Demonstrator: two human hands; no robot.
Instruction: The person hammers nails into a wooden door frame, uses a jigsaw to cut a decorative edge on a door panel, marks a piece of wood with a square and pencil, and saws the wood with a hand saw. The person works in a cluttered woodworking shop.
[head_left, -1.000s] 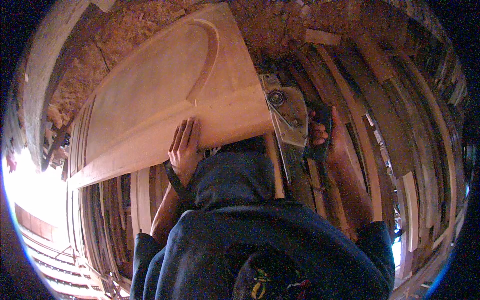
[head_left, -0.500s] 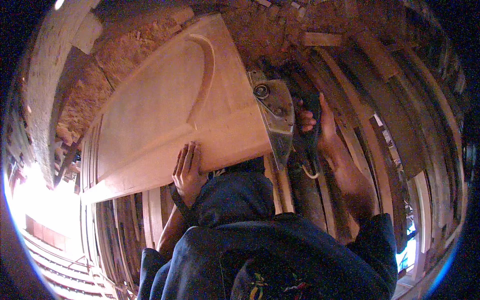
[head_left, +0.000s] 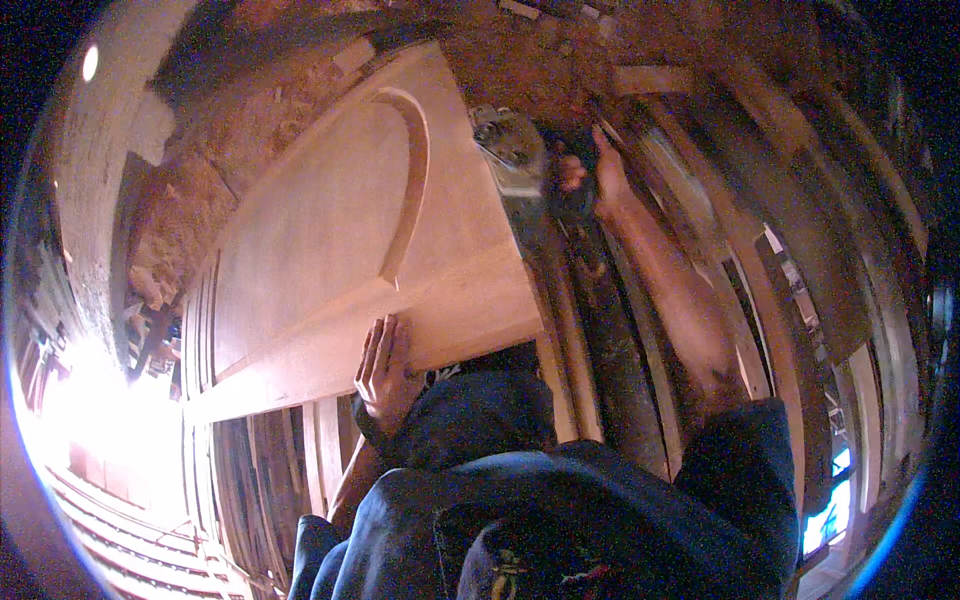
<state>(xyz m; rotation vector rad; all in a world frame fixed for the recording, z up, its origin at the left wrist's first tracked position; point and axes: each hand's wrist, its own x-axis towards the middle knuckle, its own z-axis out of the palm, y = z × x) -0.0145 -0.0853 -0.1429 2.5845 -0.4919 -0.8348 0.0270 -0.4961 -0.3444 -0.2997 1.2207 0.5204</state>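
Dim background, long brown wooden planks point(head_left: 825, 260) lined the right of the frame. Pale wooden panel point(head_left: 310, 220) with arched groove point(head_left: 416, 180) sat centre-left. Left hand point(head_left: 384, 370) lay flat, fingers straight, on its lower border. Right hand point(head_left: 606, 178), upper centre, was clamped on a grey-metal and black power tool point(head_left: 515, 150) at the panel's right edge. Firm left pressure and a square, steady tool probably worked best.

Left hand point(head_left: 386, 372) flat on a pale wooden panel point(head_left: 310, 235) (a curved band point(head_left: 417, 180) marks its face), right hand point(head_left: 606, 182) gripping a tool point(head_left: 516, 150) at the panel's right edge, boards point(head_left: 845, 265) lying at right, bright light point(head_left: 110, 415) at far left
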